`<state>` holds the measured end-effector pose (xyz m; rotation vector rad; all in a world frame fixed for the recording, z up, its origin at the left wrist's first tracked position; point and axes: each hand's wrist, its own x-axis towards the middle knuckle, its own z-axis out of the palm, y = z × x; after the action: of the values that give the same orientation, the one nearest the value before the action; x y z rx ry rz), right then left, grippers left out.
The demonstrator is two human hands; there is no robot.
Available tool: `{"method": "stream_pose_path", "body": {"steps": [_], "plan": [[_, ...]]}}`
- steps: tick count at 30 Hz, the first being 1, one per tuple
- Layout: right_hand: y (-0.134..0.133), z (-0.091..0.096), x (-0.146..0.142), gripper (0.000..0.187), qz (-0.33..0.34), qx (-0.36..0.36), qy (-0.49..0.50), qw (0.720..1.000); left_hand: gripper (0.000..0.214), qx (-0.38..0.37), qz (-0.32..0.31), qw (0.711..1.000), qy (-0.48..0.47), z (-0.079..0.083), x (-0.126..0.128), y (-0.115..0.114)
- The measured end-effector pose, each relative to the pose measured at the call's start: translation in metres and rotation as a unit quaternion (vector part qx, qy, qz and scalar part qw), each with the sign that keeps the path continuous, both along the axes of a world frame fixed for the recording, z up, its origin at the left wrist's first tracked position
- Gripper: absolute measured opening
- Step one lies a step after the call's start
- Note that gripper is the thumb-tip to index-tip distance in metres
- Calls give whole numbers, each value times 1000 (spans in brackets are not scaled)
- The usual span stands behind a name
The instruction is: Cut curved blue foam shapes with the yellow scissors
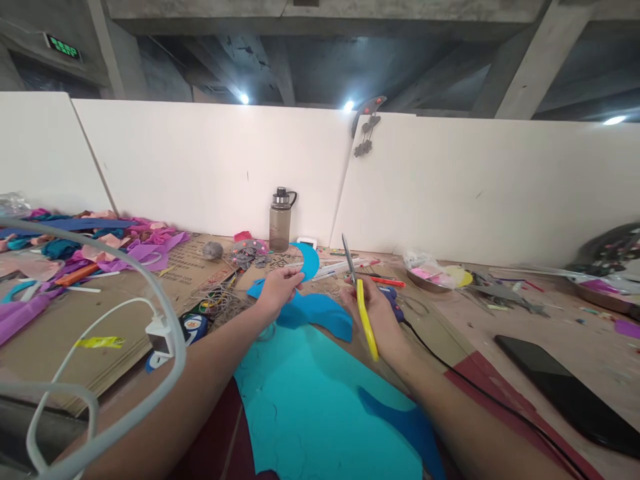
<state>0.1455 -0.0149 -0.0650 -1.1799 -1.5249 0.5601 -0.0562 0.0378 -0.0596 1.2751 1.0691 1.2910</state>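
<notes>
One thin, bright-blue, felt-like crescent (pixel 312 261), pinched in the fingertips of the left hand (pixel 278 292), at its 1 o'clock.
Probably light, floppy, weakest at the tips; grip mid-arc. Outer edge bulges to 3. Right hand (pixel 386 315) wraps yellow-handled metal scissors (pixel 367 321) at crescent's 4; grey translucent bottle (pixel 280 228) at 11. Best room looks 6-ward, over flat turquoise sheet (pixel 310 393).

The thin, flat blue crescent piece (pixel 312 262) is held left of yellow-handled metal scissors (pixel 361 301), tips upward.
</notes>
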Motion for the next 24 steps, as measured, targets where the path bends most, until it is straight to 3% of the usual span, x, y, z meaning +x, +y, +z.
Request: {"method": "stream_pose_path", "body": {"steps": [5, 11, 19, 24], "plan": [[9, -12, 2, 43, 5, 3, -9, 1000, 29, -38, -39, 997, 51, -6, -10, 15], [6, -8, 2, 41, 15, -5, -31, 999, 18, -31, -50, 996, 66, -7, -7, 18], [10, -12, 4, 41, 32, -3, -13, 999, 27, 60, 21, 985, 161, -11, -16, 17], [7, -9, 3, 41, 20, -11, -16, 1000, 26, 84, 49, 959, 267, -5, -16, 8]]}}
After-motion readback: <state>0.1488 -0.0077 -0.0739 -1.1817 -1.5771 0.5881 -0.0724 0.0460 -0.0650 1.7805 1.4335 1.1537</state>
